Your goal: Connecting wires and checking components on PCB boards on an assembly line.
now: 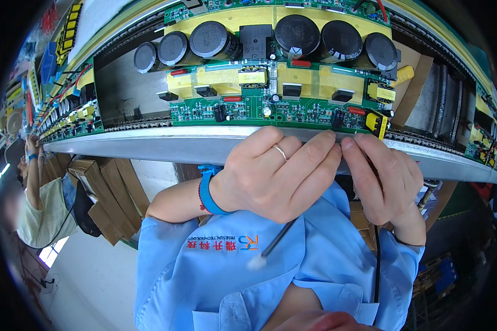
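Both my hands meet at the front edge of a green circuit board (309, 117), fingertips pinched close together by a small black capacitor (338, 118). My left hand (281, 174), with a ring and a blue wrist strap (209, 190), is closed. Below its palm sticks out a thin black rod or cable (279, 240) with a blurred whitish tip. My right hand (389, 176) is closed too, and a black cable (377, 259) runs down from under it. What the fingertips grip is hidden. A yellow transformer (376, 123) stands just beyond the right fingers.
Large black capacitors (297, 36) rise along the board's middle. A grey metal rail (149, 139) borders the conveyor at my side. More boards (72, 113) lie to the left, near another person (44, 212). Folded cardboard boxes (107, 196) stand below the rail.
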{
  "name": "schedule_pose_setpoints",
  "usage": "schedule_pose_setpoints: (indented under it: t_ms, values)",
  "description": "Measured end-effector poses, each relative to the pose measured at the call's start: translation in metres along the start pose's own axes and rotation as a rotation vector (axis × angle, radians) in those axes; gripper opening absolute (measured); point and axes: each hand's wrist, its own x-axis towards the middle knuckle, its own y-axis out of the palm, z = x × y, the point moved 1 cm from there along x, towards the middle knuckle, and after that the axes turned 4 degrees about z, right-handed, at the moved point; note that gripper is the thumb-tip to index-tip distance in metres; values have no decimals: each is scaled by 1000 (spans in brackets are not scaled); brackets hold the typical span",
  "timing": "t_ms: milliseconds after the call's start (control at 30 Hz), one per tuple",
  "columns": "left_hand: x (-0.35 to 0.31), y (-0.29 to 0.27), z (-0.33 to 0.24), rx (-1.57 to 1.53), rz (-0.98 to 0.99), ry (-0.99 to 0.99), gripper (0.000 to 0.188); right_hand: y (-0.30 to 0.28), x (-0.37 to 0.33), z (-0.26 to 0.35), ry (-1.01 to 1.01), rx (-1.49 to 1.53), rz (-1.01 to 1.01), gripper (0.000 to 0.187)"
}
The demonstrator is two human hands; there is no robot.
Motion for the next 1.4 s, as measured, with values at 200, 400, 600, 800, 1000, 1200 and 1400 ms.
schedule_pose_setpoints:
  t_ms: [200,400,600,800,1000,1200,1400]
  values:
    - [2,1,-2,0,0,-12,30,0,-1,2,3,-11,-16,21]
    - [5,4,0,36,-39,-86,31,4,5,3,35,-28,-22,20]
    - [-4,-9,8,92,-137,-111,33,-2,19,14,90,-35,48,20]
    - [-22,-34,2,-87,-138,-154,26,-3,31,19,122,-31,69,23]
    - [-34,-49,-2,-364,73,-244,39,-2,41,29,174,-59,115,25]
    - [-40,-49,-5,-405,118,-234,46,-6,45,33,247,-3,173,28]
    - [-39,-49,-4,-495,171,-249,42,-3,45,29,240,10,123,26]
